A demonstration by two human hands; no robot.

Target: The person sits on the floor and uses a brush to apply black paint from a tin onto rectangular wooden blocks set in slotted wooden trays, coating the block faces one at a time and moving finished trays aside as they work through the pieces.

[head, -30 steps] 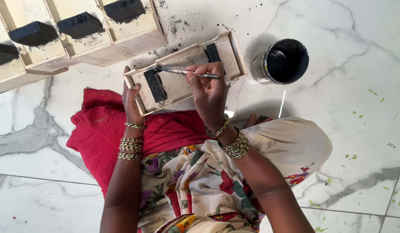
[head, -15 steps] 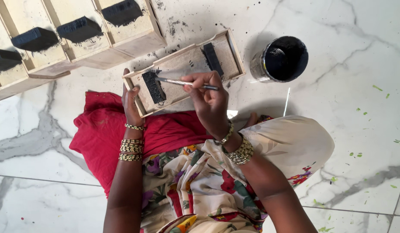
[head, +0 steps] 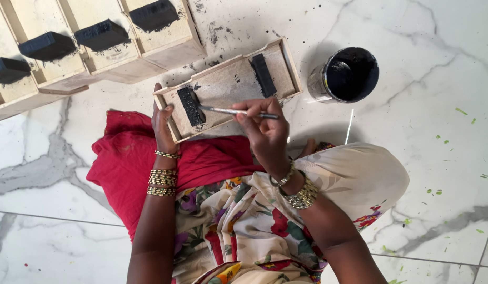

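While my right hand (head: 265, 131) is covering the rear of the paintbrush (head: 236, 111), I am pinching its handle between thumb and fingertips; the bristle tip is hard to make out against the black block (head: 191, 105) it is touching. Its long axis is lying nearly level, tip pointing left. My left hand (head: 163, 123) is gripping the wooden tray (head: 228, 84) at its left end, fingers curled over the rim. Since a moment ago, the brush is sitting slightly lower on that block.
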